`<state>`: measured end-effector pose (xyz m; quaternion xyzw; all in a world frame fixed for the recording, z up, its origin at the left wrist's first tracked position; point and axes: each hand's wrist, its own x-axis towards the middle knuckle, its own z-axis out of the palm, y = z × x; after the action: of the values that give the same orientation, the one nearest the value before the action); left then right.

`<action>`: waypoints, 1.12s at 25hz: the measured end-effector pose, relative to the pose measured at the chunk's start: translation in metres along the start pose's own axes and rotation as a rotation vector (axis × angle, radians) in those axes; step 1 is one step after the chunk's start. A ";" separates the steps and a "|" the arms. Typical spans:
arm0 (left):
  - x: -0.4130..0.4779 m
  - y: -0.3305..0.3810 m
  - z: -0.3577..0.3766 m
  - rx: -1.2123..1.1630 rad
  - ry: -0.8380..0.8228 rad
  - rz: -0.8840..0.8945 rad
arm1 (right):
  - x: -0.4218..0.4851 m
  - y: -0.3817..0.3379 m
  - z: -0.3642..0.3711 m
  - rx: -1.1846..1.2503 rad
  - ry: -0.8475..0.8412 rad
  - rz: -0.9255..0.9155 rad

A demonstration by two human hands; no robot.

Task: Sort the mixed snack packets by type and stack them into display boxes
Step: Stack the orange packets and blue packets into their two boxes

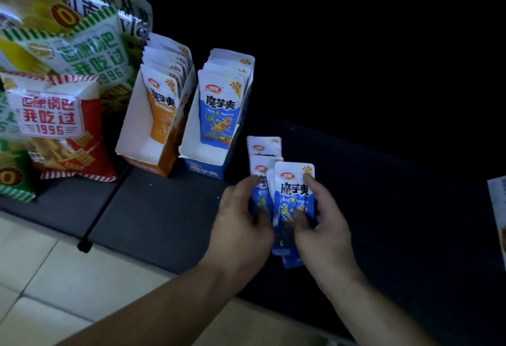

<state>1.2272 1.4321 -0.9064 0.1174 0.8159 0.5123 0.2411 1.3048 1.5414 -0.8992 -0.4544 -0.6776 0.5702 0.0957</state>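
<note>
Both hands hold a bunch of blue-and-white snack packets above the dark shelf. My left hand grips the bunch from the left, thumb on the packets behind. My right hand pinches the front packet from the right. Another blue packet sticks up behind the bunch. A blue display box to the upper left holds several upright blue packets. Left of it an orange display box holds several orange packets.
Large crisp bags stand at the far left, a red one in front and green ones above. The dark shelf surface runs under the boxes, with pale floor tiles below. A packet edge shows at the right border.
</note>
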 end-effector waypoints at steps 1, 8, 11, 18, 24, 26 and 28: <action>0.000 0.006 0.004 -0.004 -0.001 0.003 | 0.001 -0.003 0.002 0.029 0.009 0.010; -0.004 0.014 0.004 0.003 -0.076 0.054 | 0.002 -0.015 0.004 0.203 -0.041 0.118; -0.017 0.013 0.007 -0.028 -0.153 0.052 | -0.006 -0.017 0.007 0.264 -0.116 0.149; -0.021 0.017 -0.014 -0.260 -0.226 0.055 | -0.008 -0.031 0.009 0.434 -0.145 0.128; -0.028 0.025 -0.051 -0.354 -0.225 0.082 | -0.022 -0.057 0.013 0.484 -0.240 -0.028; -0.030 0.029 -0.057 -0.318 -0.221 0.131 | -0.030 -0.065 0.019 0.411 -0.280 -0.097; -0.032 0.030 -0.060 -0.270 -0.213 0.165 | -0.034 -0.072 0.023 0.356 -0.337 -0.124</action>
<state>1.2221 1.3850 -0.8499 0.2039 0.6971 0.6199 0.2969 1.2730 1.5061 -0.8319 -0.2864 -0.5997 0.7412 0.0947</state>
